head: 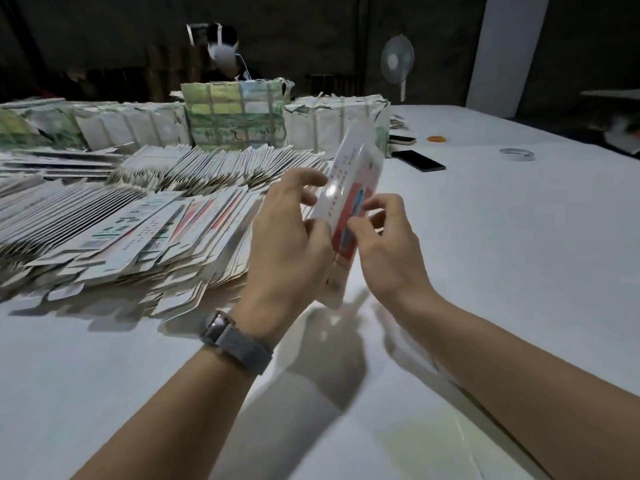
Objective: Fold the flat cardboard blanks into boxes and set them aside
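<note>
Item: blank (349, 199), mid-frame, above desk (519, 237). My left hand (291, 237) and right hand (384, 244) both pinch it. Stack (138, 230) at left. I advise squeezing opposite edges evenly to open it.

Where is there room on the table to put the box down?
Bare table lies right of the hands, between the phone, tape roll and right arm. More lies near, between the arms. The left is crowded with flat blanks; wrapped bundles fill the back.
</note>
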`<state>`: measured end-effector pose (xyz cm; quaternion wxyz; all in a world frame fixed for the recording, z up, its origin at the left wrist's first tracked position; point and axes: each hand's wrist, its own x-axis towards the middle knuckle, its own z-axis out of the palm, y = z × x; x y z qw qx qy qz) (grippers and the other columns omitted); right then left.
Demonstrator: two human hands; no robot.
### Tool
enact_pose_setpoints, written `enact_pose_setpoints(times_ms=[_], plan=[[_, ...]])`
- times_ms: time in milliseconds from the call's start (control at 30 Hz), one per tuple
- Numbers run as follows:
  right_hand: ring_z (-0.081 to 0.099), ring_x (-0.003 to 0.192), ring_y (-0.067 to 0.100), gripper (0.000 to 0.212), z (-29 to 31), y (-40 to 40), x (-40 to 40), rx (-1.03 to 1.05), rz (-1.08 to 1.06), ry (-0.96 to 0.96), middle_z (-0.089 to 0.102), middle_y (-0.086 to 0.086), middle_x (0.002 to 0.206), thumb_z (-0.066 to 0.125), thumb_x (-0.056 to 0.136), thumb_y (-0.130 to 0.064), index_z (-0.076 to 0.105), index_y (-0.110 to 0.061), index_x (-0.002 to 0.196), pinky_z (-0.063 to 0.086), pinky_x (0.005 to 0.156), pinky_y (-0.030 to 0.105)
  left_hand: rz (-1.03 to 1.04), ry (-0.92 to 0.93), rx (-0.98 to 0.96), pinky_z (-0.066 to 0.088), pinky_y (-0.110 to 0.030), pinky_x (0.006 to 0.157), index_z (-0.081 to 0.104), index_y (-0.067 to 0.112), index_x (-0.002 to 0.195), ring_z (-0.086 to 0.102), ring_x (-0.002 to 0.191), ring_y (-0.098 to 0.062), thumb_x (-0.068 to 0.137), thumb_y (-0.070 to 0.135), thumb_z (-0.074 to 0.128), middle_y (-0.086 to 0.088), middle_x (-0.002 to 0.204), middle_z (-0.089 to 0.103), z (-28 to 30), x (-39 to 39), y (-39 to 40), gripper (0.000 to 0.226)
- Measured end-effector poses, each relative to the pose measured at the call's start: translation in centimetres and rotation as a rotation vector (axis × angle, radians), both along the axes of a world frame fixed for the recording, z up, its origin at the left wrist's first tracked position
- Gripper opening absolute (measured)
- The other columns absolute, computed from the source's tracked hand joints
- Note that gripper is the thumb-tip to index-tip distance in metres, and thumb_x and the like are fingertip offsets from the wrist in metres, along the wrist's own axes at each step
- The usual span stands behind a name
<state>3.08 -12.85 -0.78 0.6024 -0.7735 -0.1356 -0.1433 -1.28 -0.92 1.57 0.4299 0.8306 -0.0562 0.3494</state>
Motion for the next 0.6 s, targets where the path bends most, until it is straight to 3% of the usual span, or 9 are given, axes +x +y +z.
enact_pose_setpoints(times_ms=[33,100,167,200,267,333,433,533,600], plan=[[0.064,0.086,0.013,0.015,0.4,-0.2,-0.1,0.073,0.007,0.072,0.057,-0.004,0.092,0.056,0.097,-0.030,0.042,-0.037,0.100,0.049,0.059,0.014,-0.083,0.081,-0.169,0.047,-0.023,0.054,0.050,0.034,0.114,0.061,0.064,-0.013,0.088,0.006,0.058,0.006,0.101,0.057,-0.2,-0.1,-0.4,0.039],[0.065,0.099,0.016,0.026,0.9,-1.0,-0.2,0.120,0.008,0.181,0.053,-0.001,0.109,0.056,0.099,-0.036,0.037,-0.039,0.117,0.055,0.070,0.022,-0.233,0.254,-0.486,0.046,-0.028,0.041,0.047,0.032,0.118,0.063,0.052,-0.012,0.082,0.007,0.057,0.001,0.096,0.056,-0.7,-0.3,-1.2,0.044],[0.063,0.108,0.020,0.047,1.0,-2.1,-0.7,0.146,0.008,0.251,0.048,-0.004,0.128,0.060,0.097,-0.041,0.030,-0.042,0.133,0.059,0.081,0.036,-0.319,0.413,-0.639,0.046,-0.029,0.038,0.046,0.023,0.127,0.065,0.057,-0.014,0.080,-0.007,0.048,-0.009,0.097,0.059,-1.2,-0.5,-2.1,0.055],[0.065,0.107,0.020,0.057,0.9,-2.7,-1.1,0.173,0.020,0.268,0.048,-0.007,0.132,0.062,0.095,-0.042,0.026,-0.045,0.139,0.061,0.078,0.035,-0.349,0.478,-0.666,0.047,-0.029,0.042,0.047,0.019,0.129,0.065,0.064,-0.020,0.078,-0.011,0.044,-0.017,0.099,0.061,-1.4,-0.6,-2.6,0.059],[0.066,0.100,0.014,0.069,0.5,-3.8,-2.0,0.201,0.069,0.272,0.051,-0.014,0.127,0.067,0.093,-0.040,0.023,-0.048,0.145,0.060,0.062,0.022,-0.414,0.570,-0.662,0.054,-0.039,0.057,0.049,0.021,0.127,0.068,0.080,-0.033,0.068,-0.005,0.043,-0.025,0.111,0.067,-2.0,-0.7,-3.7,0.064],[0.064,0.101,0.011,0.076,0.1,-4.6,-2.9,0.168,0.125,0.259,0.054,-0.017,0.123,0.069,0.092,-0.033,0.022,-0.050,0.148,0.059,0.062,0.018,-0.476,0.614,-0.676,0.061,-0.048,0.070,0.050,0.025,0.126,0.073,0.096,-0.034,0.066,0.000,0.046,-0.015,0.115,0.071,-2.6,-1.0,-4.4,0.065],[0.072,0.096,0.014,0.073,-0.7,-5.4,-3.4,0.136,0.138,0.258,0.061,-0.016,0.125,0.067,0.095,-0.027,0.024,-0.051,0.149,0.063,0.072,0.032,-0.526,0.611,-0.802,0.064,-0.047,0.072,0.054,0.024,0.126,0.075,0.096,-0.031,0.088,0.000,0.051,-0.010,0.115,0.074,-2.8,-1.1,-4.8,0.045],[0.075,0.082,0.012,0.063,-0.8,-5.9,-3.4,0.092,0.150,0.247,0.064,-0.013,0.117,0.064,0.096,-0.031,0.031,-0.050,0.147,0.063,0.064,0.030,-0.515,0.630,-0.910,0.064,-0.049,0.078,0.061,0.025,0.122,0.076,0.087,-0.028,0.101,0.023,0.053,-0.008,0.106,0.077,-2.9,-1.2,-4.7,0.023],[0.075,0.081,0.011,0.052,-0.8,-6.3,-3.1,0.125,0.175,0.218,0.067,-0.012,0.103,0.062,0.097,-0.031,0.040,-0.046,0.143,0.062,0.064,0.029,-0.510,0.620,-0.945,0.064,-0.043,0.075,0.063,0.027,0.123,0.075,0.082,-0.026,0.105,0.035,0.050,-0.008,0.103,0.078,-3.0,-1.2,-4.7,0.024]])
